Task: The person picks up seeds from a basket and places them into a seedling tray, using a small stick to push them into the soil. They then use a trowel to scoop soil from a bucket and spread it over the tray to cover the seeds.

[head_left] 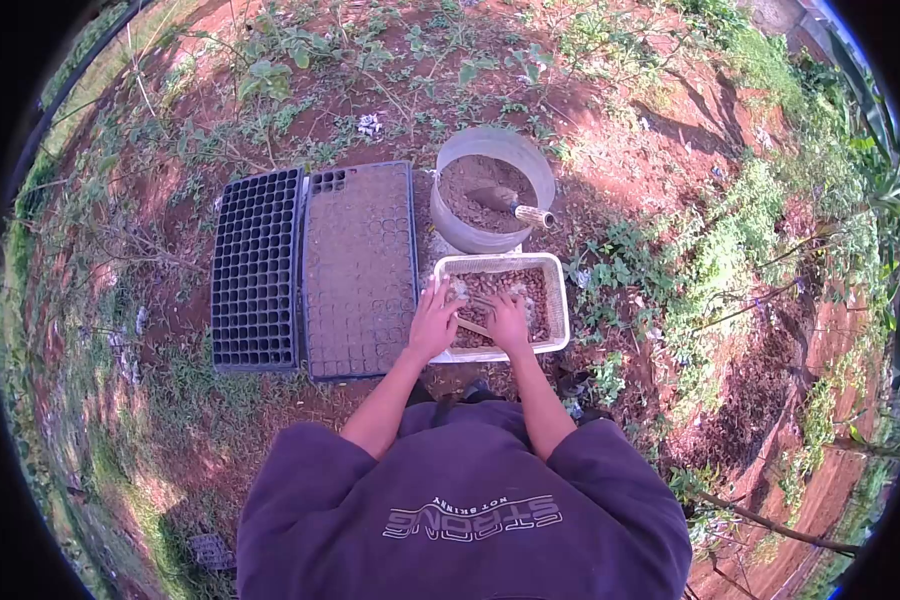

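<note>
My left hand point(433, 322) lies over the left side of a white plastic basket point(561, 310). A thin pale stick point(473, 328) sticks out from under its fingers, slanting toward the right hand. Inside the basket are many small brown seeds point(505, 283), with some whitish bits near the fingertips. My right hand point(508, 322) reaches over the seeds from the front rim. Its fingers are apart and pointing away from me, the tips down among the seeds; nothing is visibly held in it.
Left of the basket lies a seedling tray point(360, 270) filled with soil, beside a black tray point(257, 270) with unfilled cells. Behind the basket stands a round translucent tub point(485, 240) of soil, a trowel point(500, 198) resting in it. Weeds point(620, 250) and reddish ground surround everything.
</note>
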